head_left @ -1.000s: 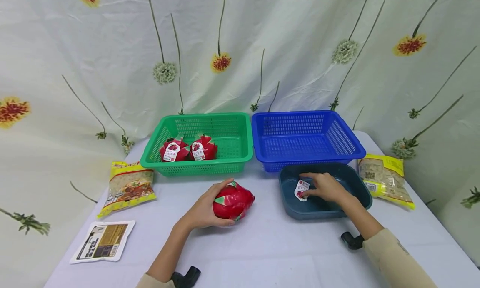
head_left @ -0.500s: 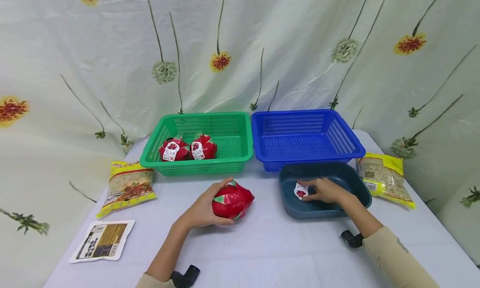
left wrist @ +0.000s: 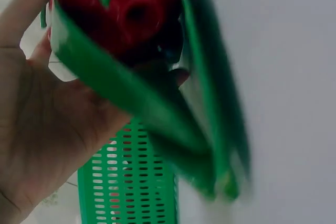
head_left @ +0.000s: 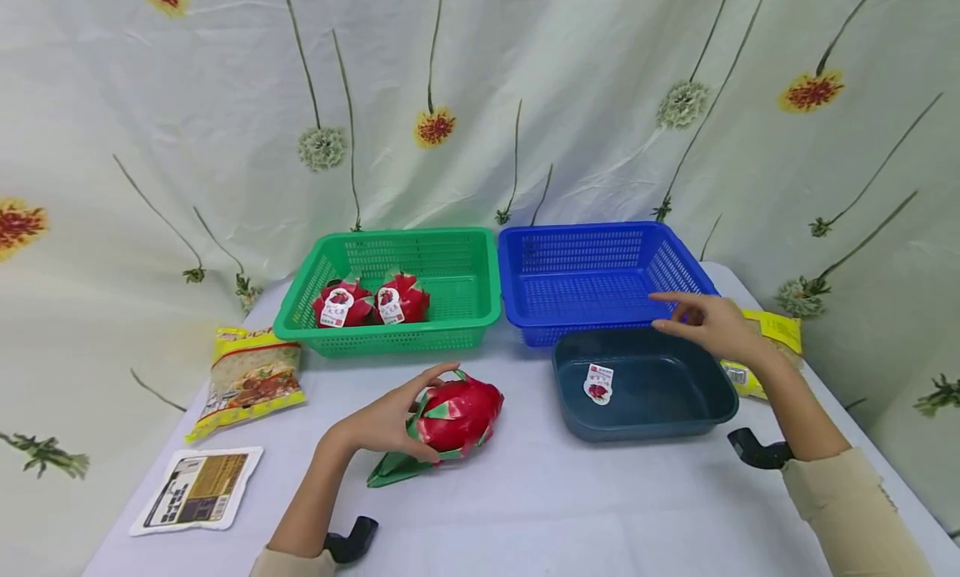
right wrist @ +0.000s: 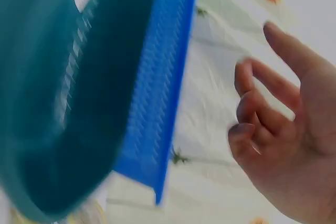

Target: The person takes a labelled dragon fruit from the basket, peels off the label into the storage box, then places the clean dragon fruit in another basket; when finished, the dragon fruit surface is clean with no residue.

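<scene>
A red dragon fruit [head_left: 459, 413] with green scales is low over the middle of the white table. My left hand [head_left: 390, 418] holds it from the left, fingers across the top and thumb along the near side. In the left wrist view, long green scales [left wrist: 126, 85] of the fruit stick out past the palm. My right hand [head_left: 712, 325] hovers above the right end of a dark teal tray [head_left: 645, 431], holding nothing. Its index finger and thumb stand apart; the other fingers are bent. On the tray's floor lies a white sticker [head_left: 598, 384] with a dragon fruit picture.
Behind stand a green basket [head_left: 390, 337] with two stickered dragon fruits [head_left: 402, 299] and a blue basket [head_left: 577, 289]. A yellow food bag [head_left: 251, 381] and a flat white packet [head_left: 197, 489] lie at left. Another yellow bag [head_left: 776, 331] is partly behind my right arm.
My right hand has left the sticker and risen up and right out of the tray. My left hand has shifted slightly left, and the dragon fruit's green scales now show below it.
</scene>
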A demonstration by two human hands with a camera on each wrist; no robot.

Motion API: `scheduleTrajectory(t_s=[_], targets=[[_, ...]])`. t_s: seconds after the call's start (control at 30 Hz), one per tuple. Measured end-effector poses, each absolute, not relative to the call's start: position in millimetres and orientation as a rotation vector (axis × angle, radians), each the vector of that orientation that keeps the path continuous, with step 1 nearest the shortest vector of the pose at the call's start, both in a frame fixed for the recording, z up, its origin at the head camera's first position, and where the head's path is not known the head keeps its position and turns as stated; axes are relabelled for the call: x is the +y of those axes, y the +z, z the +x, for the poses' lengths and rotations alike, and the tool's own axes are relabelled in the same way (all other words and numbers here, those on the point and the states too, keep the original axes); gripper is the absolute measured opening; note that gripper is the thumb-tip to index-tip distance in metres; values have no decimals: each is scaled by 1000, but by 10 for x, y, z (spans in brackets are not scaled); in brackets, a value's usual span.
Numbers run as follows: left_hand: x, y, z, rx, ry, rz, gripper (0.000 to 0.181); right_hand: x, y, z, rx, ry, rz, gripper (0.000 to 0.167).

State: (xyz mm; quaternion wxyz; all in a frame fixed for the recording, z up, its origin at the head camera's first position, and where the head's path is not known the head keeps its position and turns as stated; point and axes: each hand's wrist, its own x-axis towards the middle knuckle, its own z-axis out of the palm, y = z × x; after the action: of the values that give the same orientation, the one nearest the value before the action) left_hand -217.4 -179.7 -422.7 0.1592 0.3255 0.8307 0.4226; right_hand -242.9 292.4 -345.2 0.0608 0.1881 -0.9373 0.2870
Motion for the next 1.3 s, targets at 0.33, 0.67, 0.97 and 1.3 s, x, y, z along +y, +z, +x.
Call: scheduleTrajectory(t_s=[0.33, 0.67, 0.97, 1.3], targets=[[-1739, -4124, -2263, 2344, 1204, 945, 108, 3450, -3506, -2728, -2913, 695, 294, 91], [-1149, -3383, -2623, 2327, 1487, 1028, 105, 3603, -3701, -2818, -3148, 962, 255, 94], [-36, -3045, -3512, 2569, 1916, 1073, 105, 3601, -3715, -2818, -3128, 994, 191, 97], [543, -3660, -4078, 2900, 1551, 849, 106, 3579, -3830, -2826, -2996, 1167, 216, 93]])
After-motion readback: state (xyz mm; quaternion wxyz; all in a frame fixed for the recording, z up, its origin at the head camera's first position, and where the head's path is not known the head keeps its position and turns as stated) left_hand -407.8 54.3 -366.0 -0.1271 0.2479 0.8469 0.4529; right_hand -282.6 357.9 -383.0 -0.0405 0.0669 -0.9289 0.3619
